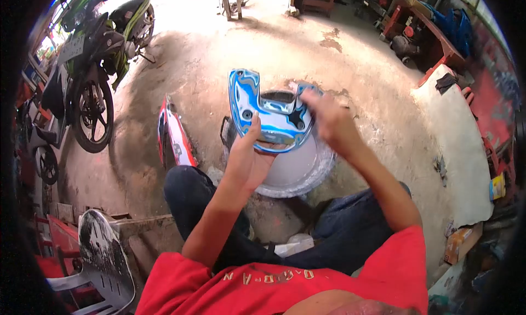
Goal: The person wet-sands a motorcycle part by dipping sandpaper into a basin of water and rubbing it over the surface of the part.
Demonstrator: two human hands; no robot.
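Observation:
A U-shaped panel (268, 126) with glossy blue, white and grey swirls is held up over a round, pale basin (298, 172) on the floor. Around its lower left edge, my left hand (249, 156) grips it, thumb on the front face and fingers underneath. At the panel's upper right arm is my right hand (331, 120), blurred by motion, its fingers curled near the surface. Whether anything is between those fingers is too smeared to tell. Part of the basin is hidden behind the panel.
A red and white fairing (178, 137) lies on the floor to the left. Motorcycles (96, 95) stand at the upper left, a plastic chair (104, 254) at the lower left. A red wooden bench (433, 41) is at the upper right, a cardboard box (462, 242) at the lower right.

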